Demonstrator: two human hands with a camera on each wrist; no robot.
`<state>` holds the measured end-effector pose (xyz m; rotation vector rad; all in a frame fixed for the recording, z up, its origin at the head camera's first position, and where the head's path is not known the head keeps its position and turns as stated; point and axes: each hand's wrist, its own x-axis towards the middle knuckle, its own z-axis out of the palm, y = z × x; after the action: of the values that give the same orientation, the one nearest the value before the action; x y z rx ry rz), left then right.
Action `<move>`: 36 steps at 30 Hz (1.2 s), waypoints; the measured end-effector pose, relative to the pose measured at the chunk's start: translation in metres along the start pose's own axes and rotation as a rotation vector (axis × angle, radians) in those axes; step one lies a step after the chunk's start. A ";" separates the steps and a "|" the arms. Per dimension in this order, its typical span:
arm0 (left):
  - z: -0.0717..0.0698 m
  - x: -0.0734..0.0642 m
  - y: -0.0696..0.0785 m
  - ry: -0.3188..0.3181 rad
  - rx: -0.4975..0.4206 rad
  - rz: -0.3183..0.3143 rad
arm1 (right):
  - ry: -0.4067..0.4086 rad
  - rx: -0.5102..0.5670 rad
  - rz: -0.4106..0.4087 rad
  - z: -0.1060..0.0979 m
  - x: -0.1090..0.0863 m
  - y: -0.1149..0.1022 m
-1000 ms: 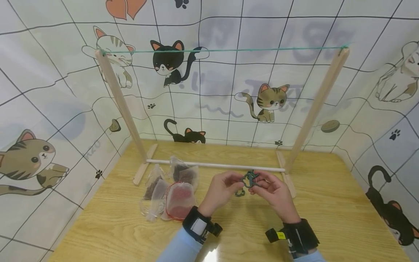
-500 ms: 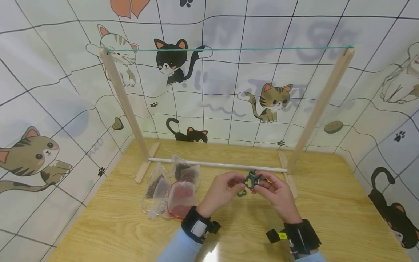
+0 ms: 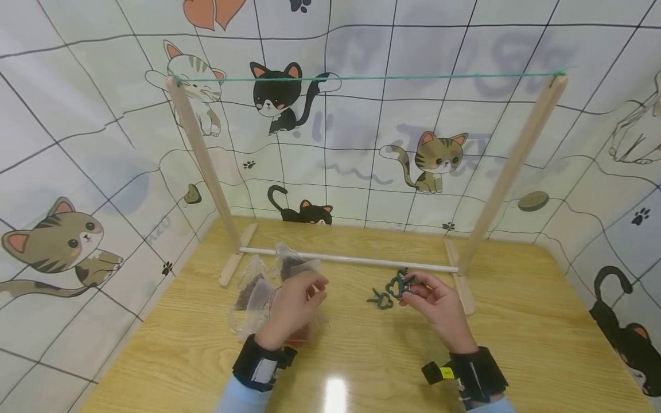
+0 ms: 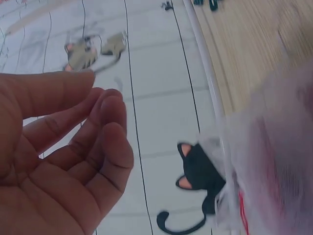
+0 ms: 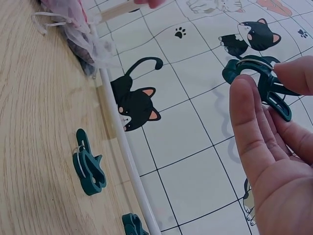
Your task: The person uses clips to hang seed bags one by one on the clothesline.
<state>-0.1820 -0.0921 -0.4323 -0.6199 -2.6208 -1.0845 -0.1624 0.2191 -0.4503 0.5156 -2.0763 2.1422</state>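
Observation:
A dark green spring clip (image 5: 264, 81) is pinched between the thumb and fingers of my right hand (image 3: 438, 307), above the table. On the wood below lies a second green clip (image 3: 381, 299); the right wrist view also shows part of another clip (image 5: 133, 225) at its lower edge. My left hand (image 3: 294, 307) hovers over several sheer drawstring bags, fingers loosely curved, with nothing between thumb and fingertips in the left wrist view. One bag with red contents and a red cord (image 3: 300, 337) is largely hidden under that hand. Beside it sit whitish bags (image 3: 258, 299) and a bag with dark contents (image 3: 294, 265).
Behind the hands stands a wooden frame with a left post (image 3: 203, 163), a right post (image 3: 511, 172) and a white bottom rod (image 3: 351, 260). A green string (image 3: 361, 78) is stretched between the post tops. Cat-print sheeting (image 3: 356, 132) surrounds the wood-grain table (image 3: 392, 367).
My left hand has let go of the clip and moved left over the bags. My right hand still holds the clip in much the same place. The head view has shifted slightly.

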 end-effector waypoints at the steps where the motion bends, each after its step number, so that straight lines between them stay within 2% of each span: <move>1: -0.003 -0.001 -0.004 0.007 0.018 -0.014 | -0.001 -0.001 -0.001 0.000 0.000 0.000; 4: -0.013 -0.003 -0.014 0.013 0.083 -0.065 | -0.001 -0.006 -0.005 0.000 0.000 0.001; 9: -0.024 -0.006 -0.027 -0.040 0.209 -0.171 | -0.003 -0.014 -0.002 -0.001 0.000 0.001; 12: -0.026 -0.007 -0.034 -0.084 0.256 -0.224 | 0.001 -0.014 0.005 -0.002 0.000 0.002; 17: -0.024 -0.006 -0.043 -0.115 0.321 -0.281 | 0.016 -0.015 0.021 -0.003 0.001 0.002; 27: -0.016 -0.003 -0.055 -0.101 0.320 -0.316 | 0.020 -0.016 0.031 -0.006 0.001 0.003; 36: -0.011 -0.001 -0.062 -0.087 0.284 -0.269 | 0.020 -0.015 0.035 -0.008 0.001 0.004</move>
<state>-0.2098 -0.1398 -0.4633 -0.2650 -2.9215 -0.7385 -0.1659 0.2263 -0.4537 0.4578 -2.1042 2.1402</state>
